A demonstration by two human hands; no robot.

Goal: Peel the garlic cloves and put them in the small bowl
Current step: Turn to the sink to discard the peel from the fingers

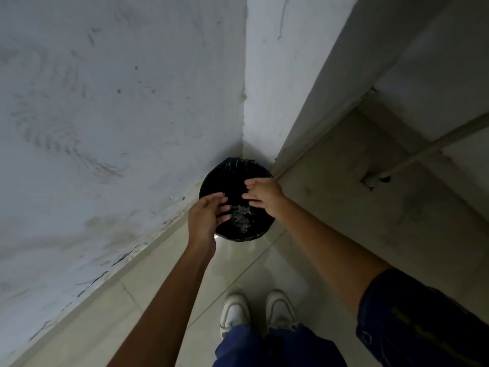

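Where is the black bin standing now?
In the head view, the black bin stands on the floor in the wall corner, below both hands, ahead of the white shoes.

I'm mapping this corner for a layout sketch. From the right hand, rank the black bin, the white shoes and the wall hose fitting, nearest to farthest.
Measured from the right hand:
1. Black bin, directly beneath the hand, in the corner.
2. Wall hose fitting, off to the right, low on the wall.
3. White shoes, down on the floor tiles, close to the camera.

Left hand (207, 214) and right hand (262, 196) cover parts of the bin (232, 168) mouth. Pale scraps (241, 217) inside, too blurred to identify. Shoes (258, 311) at 6 o'clock partly hidden behind trouser cloth. Both upper arms cut off at bottom edge.
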